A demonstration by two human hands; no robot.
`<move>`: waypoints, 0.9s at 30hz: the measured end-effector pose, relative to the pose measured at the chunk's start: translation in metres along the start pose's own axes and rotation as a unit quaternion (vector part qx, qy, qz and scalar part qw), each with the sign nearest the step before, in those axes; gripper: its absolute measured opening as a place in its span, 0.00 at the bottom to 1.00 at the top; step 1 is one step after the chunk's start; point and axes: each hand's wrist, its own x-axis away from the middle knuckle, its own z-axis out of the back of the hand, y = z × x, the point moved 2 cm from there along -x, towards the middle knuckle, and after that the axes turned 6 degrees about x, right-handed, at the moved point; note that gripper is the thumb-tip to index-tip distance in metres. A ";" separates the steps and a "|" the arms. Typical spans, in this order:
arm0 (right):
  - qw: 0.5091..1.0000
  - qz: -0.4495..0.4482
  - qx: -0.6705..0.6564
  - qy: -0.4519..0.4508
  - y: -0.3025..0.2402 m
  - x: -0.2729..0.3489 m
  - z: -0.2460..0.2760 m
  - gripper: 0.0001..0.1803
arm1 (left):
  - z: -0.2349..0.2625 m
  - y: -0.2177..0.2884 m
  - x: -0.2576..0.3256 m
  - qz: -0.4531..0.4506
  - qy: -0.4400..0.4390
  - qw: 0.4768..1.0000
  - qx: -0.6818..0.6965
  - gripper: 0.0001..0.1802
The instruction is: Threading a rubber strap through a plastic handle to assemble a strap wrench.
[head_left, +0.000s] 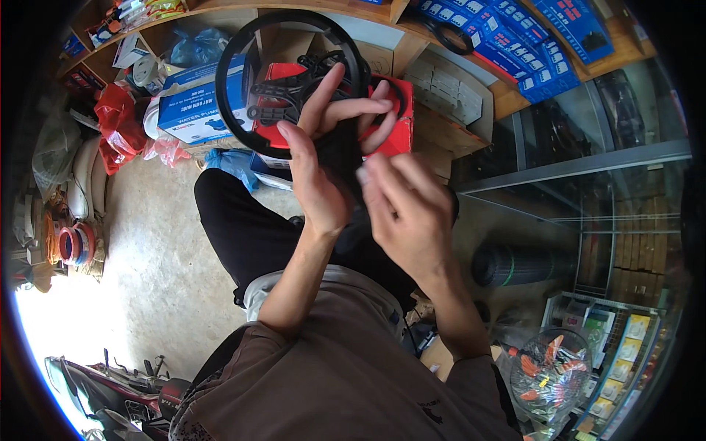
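Observation:
My left hand [323, 169] is raised over a red box, palm turned sideways, with its fingers stretched and spread apart. Right beside it, my right hand [412, 209] has its fingers curled and pinched together toward the left palm. Whatever sits in that pinch is too small or hidden to name. Between the hands is a dark patch whose kind I cannot make out. A large black ring [224, 92] stands beyond the left hand, which partly covers it. Through the ring show black cables [323, 66] and black plastic parts [268, 114] in the red box [401, 136].
A blue and white pump carton [187, 103] stands left of the ring, near a red plastic bag [118, 128]. Wooden shelving with blue packs [507, 48] curves behind. At right are a glass cabinet [581, 165] and a dark mesh roll [518, 264]. A motorbike [125, 397] is lower left.

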 end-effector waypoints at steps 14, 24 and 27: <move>0.991 -0.100 -0.077 -0.050 -0.010 -0.010 0.019 0.09 | 0.010 0.004 -0.003 0.041 -0.074 0.936 0.341 0.43; 1.000 0.003 -0.001 0.026 -0.007 -0.012 0.007 0.13 | 0.009 0.003 0.004 0.081 -0.090 0.963 0.240 0.44; 0.997 0.068 -0.010 0.027 -0.009 -0.019 0.010 0.12 | 0.006 0.001 0.004 0.101 -0.084 0.971 0.200 0.49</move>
